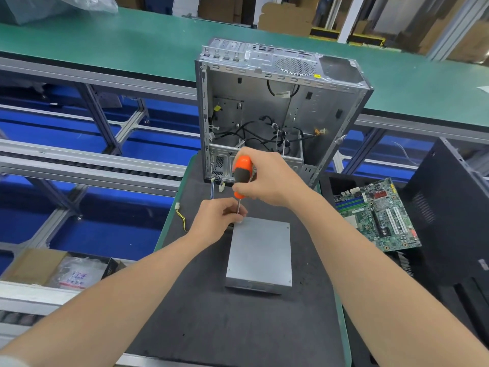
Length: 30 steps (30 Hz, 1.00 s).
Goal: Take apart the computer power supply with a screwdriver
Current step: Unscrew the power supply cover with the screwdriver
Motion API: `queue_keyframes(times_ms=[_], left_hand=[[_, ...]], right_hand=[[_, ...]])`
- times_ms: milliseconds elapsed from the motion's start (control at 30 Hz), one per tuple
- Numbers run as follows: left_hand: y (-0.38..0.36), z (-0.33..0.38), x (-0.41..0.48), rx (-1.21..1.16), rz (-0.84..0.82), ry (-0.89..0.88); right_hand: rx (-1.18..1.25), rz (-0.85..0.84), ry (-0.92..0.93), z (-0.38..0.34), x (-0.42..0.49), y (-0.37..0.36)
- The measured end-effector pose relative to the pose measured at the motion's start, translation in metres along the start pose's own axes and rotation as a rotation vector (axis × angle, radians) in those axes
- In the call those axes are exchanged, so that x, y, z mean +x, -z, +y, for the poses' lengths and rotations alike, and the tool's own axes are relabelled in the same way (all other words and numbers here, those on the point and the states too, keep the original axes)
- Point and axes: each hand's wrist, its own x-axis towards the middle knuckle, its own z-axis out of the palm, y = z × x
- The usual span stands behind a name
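Power supply [260,254] is laid flat on the dark bench [238,327] so its lid screws face up. At its far left corner a screwdriver [242,168] is held upright: the handle is clamped in the right hand [267,178], and the shaft is pinched by the left hand [217,221] fingers, probably for steadying. An emptied case [277,107] is stood behind.

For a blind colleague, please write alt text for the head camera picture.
A person's right hand grips an orange and black screwdriver, tip down at the far left corner of a grey power supply lying on a dark mat, while the left hand pinches its shaft. Behind stands an open computer case; a green motherboard lies to the right.
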Motion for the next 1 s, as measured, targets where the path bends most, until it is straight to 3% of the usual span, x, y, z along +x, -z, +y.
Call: queue_keyframes(times_ms=[133,267,433,900,1000], left_hand=[[-0.003,-0.001,0.003,0.015,0.014,0.004],[-0.005,-0.003,0.003,0.02,0.008,-0.013],[0.006,-0.012,0.001,-0.132,-0.057,0.003],[0.008,0.0,0.0,-0.169,-0.132,-0.01],[0.006,0.002,-0.001,-0.042,-0.075,-0.049]], right_hand=[[-0.186,0.085,0.016,-0.015,0.003,0.002],[-0.502,0.039,-0.096,-0.024,0.01,-0.004],[-0.346,-0.138,0.085,-0.03,0.01,0.001],[-0.438,-0.402,0.096,-0.041,0.019,0.025],[-0.453,-0.424,0.062,-0.043,0.02,0.024]])
